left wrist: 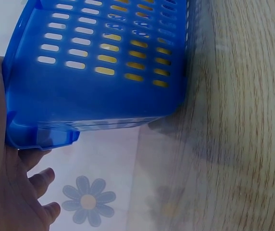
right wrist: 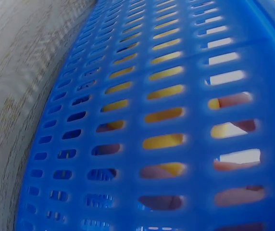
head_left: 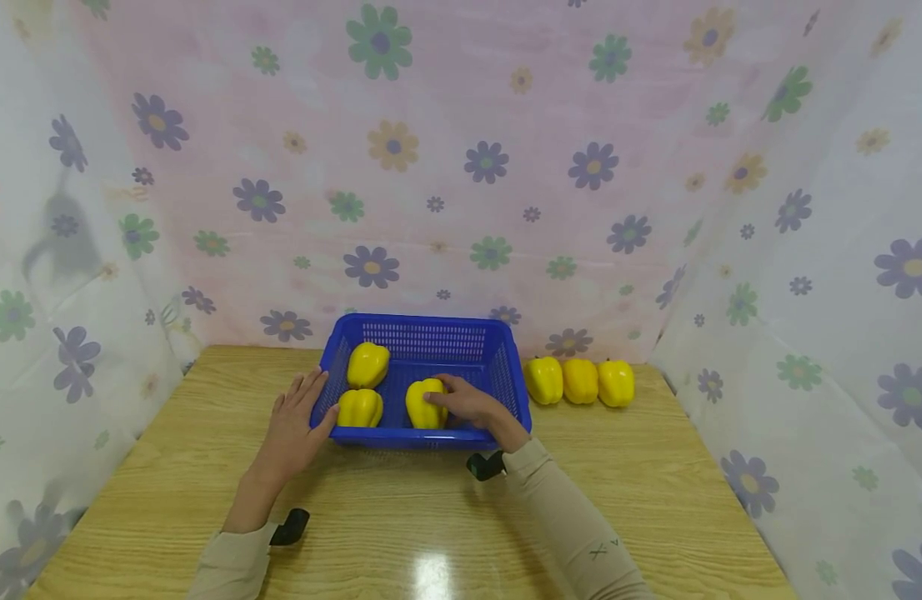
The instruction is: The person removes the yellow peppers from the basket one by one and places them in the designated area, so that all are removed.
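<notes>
A blue plastic basket (head_left: 423,437) stands on the table. Inside it, my right hand (head_left: 472,404) grips a yellow bell pepper (head_left: 425,405), thumb on top and fingers at its far side. Two more yellow bell peppers, a far one (head_left: 368,365) and a near one (head_left: 360,408), lie along the basket's left side. My left hand (head_left: 296,429) rests against the left rim with its fingers extended. In the left wrist view, that hand (left wrist: 5,187) touches the basket's rim (left wrist: 46,137) from outside. Through the slotted wall (right wrist: 128,110) in the right wrist view, yellow and parts of fingers show.
Three yellow bell peppers stand in a row right of the basket: a left one (head_left: 544,381), a middle one (head_left: 581,382) and a right one (head_left: 616,383). The wooden table (head_left: 386,525) meets a flowered cloth backdrop (head_left: 446,225) behind and at both sides.
</notes>
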Tool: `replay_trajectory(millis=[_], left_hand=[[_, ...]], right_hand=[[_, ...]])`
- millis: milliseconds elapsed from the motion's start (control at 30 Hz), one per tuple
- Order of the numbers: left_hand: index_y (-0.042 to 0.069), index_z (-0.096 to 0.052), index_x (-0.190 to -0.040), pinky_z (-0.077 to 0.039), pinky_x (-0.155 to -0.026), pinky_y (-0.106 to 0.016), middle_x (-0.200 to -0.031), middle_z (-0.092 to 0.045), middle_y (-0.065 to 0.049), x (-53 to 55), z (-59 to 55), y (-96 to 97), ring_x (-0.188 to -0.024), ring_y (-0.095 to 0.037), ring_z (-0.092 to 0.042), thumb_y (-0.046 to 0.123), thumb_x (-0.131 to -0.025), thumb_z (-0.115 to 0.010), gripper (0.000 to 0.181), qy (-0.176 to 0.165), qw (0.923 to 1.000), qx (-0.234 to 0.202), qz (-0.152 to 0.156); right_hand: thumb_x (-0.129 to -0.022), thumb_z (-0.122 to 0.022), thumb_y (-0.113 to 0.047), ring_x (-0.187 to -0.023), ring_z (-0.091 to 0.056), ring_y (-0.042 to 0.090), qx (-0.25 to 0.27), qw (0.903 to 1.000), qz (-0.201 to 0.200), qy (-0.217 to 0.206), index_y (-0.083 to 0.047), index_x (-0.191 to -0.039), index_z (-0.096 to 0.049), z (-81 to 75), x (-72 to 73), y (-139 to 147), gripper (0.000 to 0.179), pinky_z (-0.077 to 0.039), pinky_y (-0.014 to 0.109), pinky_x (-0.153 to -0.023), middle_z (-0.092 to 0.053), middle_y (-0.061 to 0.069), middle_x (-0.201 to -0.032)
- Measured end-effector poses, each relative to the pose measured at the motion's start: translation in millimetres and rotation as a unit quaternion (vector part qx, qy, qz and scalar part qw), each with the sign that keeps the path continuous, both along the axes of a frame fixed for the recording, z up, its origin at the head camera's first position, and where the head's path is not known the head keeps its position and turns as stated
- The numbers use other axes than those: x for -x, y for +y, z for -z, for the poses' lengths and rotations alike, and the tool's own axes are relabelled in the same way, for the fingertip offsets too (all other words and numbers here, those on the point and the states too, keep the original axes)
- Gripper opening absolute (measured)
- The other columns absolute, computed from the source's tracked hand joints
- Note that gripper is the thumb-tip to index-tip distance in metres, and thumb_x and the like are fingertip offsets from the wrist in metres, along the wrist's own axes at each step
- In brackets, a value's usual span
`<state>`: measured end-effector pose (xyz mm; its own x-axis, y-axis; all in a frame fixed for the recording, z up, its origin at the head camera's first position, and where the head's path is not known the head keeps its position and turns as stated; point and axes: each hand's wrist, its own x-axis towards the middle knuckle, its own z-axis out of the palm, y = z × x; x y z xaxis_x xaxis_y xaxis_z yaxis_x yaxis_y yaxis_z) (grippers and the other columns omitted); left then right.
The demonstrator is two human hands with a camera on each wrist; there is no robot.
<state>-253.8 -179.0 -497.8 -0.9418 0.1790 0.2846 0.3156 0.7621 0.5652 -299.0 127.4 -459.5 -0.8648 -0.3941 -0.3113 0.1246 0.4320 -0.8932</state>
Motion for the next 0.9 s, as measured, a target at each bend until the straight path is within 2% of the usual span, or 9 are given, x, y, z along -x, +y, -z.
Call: replay_trajectory(millis=[233, 533, 900], left_hand=[[0.002, -0.033, -0.158, -0.009, -0.116, -0.075, -0.165, -0.028, -0.022, 0.5, 1.3, 0.0, -0.152, -0.05, -0.015, 0.035, -0.106, -0.051, 0.065, 0.001, 1.0, -0.001, 0.001], [0.003, -0.032, -0.159, -0.009, -0.117, -0.075, -0.165, -0.027, -0.022, 0.9, 1.3, -0.5, -0.153, -0.05, -0.014, 0.035, -0.106, -0.05, 0.065, -0.001, 1.0, -0.006, 0.002], [0.003, -0.031, -0.159, -0.009, -0.116, -0.075, -0.166, -0.026, -0.021, 1.4, 2.7, -1.1, -0.153, -0.05, -0.014, 0.034, -0.106, -0.051, 0.064, -0.001, 1.0, -0.007, 0.004]], right_hand=[[-0.107, -0.052, -0.023, -0.131, -0.052, 0.038, 0.025, 0.9993, -0.026, 0.0, -0.007, -0.157, -0.035, 2.9, 2.8, -0.4, 0.055, -0.053, 0.058, -0.098, -0.045, 0.021, -0.151], [-0.109, -0.047, -0.025, -0.136, -0.047, 0.041, 0.046, 0.9986, -0.027, 0.003, -0.016, -0.159, -0.032, 1.8, 3.8, -0.6, 0.053, -0.055, 0.059, -0.095, -0.039, 0.02, -0.155], [-0.108, -0.049, -0.021, -0.134, -0.048, 0.042, 0.058, 0.9977, -0.033, 0.013, -0.014, -0.16, -0.031, 5.1, 5.7, 0.4, 0.055, -0.058, 0.056, -0.088, -0.039, 0.022, -0.154]])
